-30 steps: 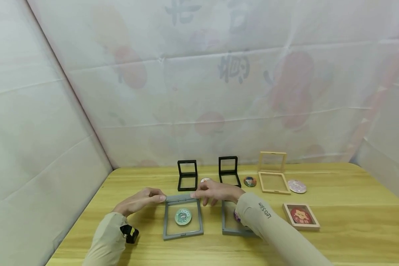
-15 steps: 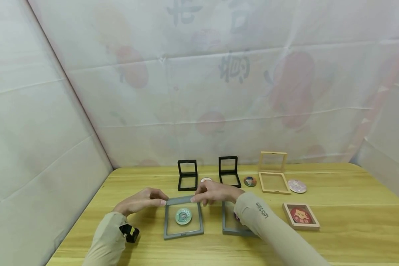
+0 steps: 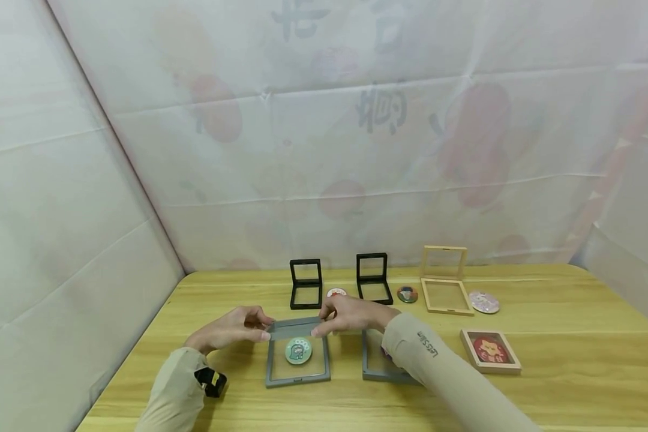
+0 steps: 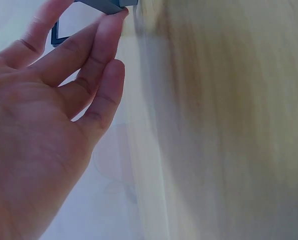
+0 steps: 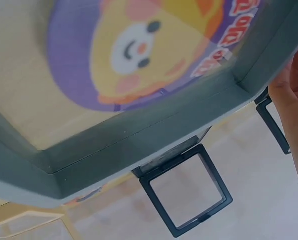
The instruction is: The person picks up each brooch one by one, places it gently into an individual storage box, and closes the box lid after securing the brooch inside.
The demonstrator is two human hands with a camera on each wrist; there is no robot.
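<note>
A grey hinged display frame (image 3: 297, 380) lies on the table in the head view, a round green badge (image 3: 299, 351) inside its lower half. Its lid (image 3: 294, 328) leans over the far part of the frame. My left hand (image 3: 229, 329) pinches the lid's left corner between thumb and fingers; the left wrist view catches only a bit of grey edge (image 4: 106, 5) at the fingertips. At the right corner, my right hand (image 3: 353, 313) pinches the same lid. Under the right forearm sits a second grey frame (image 3: 389, 377), partly hidden, with a purple badge (image 5: 134, 55) large in the right wrist view.
Two black frames (image 3: 306, 307) (image 3: 375, 279) stand opened at the back, with a small white badge (image 3: 336, 293) and a dark badge (image 3: 407, 294) near them. Farther right are an opened yellow frame (image 3: 448, 311), a pale purple badge (image 3: 484, 302) and a pink case (image 3: 491, 368) holding a red badge.
Both hands have tipped the lid toward me and downward, so more of its upper face shows over the green badge. The other things stay put.
</note>
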